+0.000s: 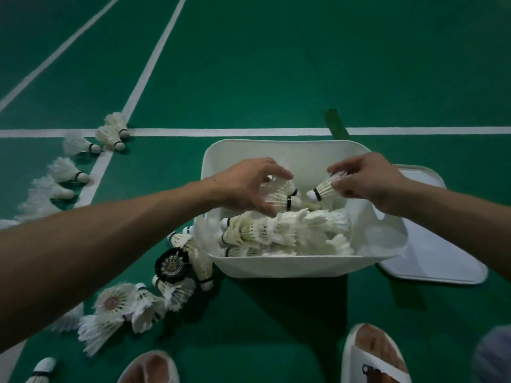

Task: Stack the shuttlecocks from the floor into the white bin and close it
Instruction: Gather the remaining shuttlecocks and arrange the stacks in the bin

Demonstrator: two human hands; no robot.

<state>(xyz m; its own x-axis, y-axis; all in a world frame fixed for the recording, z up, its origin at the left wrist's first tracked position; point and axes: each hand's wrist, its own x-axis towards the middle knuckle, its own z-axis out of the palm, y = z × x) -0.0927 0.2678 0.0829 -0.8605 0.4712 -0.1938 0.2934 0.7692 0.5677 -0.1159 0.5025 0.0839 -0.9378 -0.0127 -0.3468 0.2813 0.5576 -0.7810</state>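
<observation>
Gripping a shuttlecock stack (pixel 279 195) in left hand (pixel 247 186), corks jutting rightward past the grip — pinching a single shuttlecock (pixel 324 189) by its feathers in right hand (pixel 369 181), above white bin (pixel 276 151).

Dim light falls on a green court floor (pixel 276 64) crossed by white lines (pixel 221 131), one patched with darker tape (pixel 336 124).

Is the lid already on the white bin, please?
No, the lid lies flat on the floor beside the open white bin.
</observation>
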